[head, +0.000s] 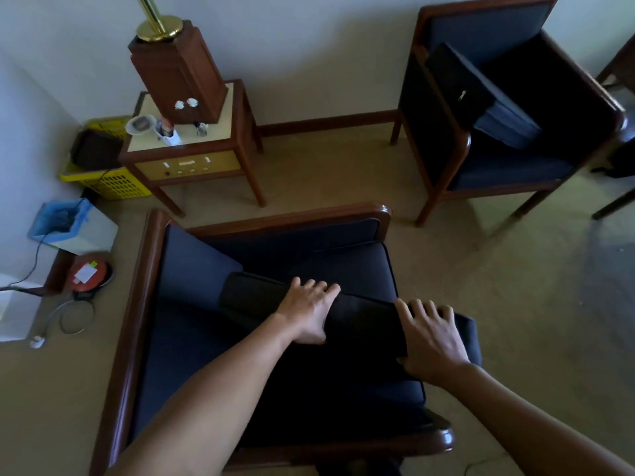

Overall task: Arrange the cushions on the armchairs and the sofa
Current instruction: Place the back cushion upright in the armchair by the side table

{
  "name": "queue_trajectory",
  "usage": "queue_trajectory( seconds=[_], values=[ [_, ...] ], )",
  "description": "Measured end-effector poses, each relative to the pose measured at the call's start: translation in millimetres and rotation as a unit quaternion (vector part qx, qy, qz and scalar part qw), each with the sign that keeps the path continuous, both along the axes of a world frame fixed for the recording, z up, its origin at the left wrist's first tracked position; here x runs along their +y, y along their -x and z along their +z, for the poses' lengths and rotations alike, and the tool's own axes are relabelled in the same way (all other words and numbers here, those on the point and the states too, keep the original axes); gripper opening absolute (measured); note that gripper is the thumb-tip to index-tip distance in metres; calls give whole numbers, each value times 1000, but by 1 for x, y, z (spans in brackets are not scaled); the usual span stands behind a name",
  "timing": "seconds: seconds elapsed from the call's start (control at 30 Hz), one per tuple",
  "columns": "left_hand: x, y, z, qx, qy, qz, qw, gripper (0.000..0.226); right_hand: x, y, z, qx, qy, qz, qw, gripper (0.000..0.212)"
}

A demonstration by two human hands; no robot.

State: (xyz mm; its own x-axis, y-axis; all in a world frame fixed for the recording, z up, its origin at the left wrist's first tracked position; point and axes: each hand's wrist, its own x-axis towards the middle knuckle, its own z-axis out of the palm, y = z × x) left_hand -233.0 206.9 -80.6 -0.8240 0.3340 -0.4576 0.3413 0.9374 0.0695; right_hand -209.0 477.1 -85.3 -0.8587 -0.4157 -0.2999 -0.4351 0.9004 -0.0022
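A dark navy cushion (364, 324) lies tilted across the near armchair (137, 304), its right end sticking out past the chair's right side. My left hand (307, 312) grips its upper edge near the middle. My right hand (431, 333) holds its right end, fingers curled over the top. The chair's seat cushion (343, 266) lies underneath. The far armchair (443, 159) at the upper right holds another dark cushion (481, 97), leaning askew against its left arm.
A wooden side table (213, 139) with a lamp base (178, 70) stands behind the near chair. At left are a yellow basket (113, 183), a bin lined in blue (68, 225), cables and an orange disc (87, 273). Carpet lies between the chairs.
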Motion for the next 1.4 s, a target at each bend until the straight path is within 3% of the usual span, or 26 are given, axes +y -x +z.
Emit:
queue_trajectory(
  seconds=[0.17,0.4,0.53,0.63,0.77,0.83,0.93,1.0,1.07,1.17,1.27,1.4],
  values=[
    [1,-43,3,34,-48,71,996,69,4,16,14,18,41,95,994,96],
    [-20,-77,-5,26,-40,203,978,111,-11,44,8,6,48,143,989,108],
    [-66,-123,-20,63,46,296,952,114,-21,34,1,43,81,42,995,85],
    [-99,-147,-28,44,15,389,920,99,-16,26,-9,79,153,-104,980,64],
    [-117,-157,-42,116,-136,529,829,79,-22,22,-17,90,276,-284,914,56],
    [-119,-159,-51,183,-247,578,756,71,-26,23,-22,120,334,-328,876,52],
    [-125,-155,-62,190,-432,683,558,63,-27,28,-30,123,455,-415,778,45],
    [-130,-147,-69,165,-536,709,427,41,-28,34,-34,106,520,-474,703,36],
    [-129,-140,-72,144,-598,704,354,23,-30,42,-40,76,577,-510,634,29],
    [-130,-129,-81,145,-616,714,302,29,-31,51,-53,43,633,-536,556,28],
    [-131,-119,-82,164,-609,724,281,28,-31,57,-56,27,651,-543,530,33],
    [-118,-117,-72,179,-613,714,288,22,-26,63,-49,38,651,-563,508,32]
  ],
)
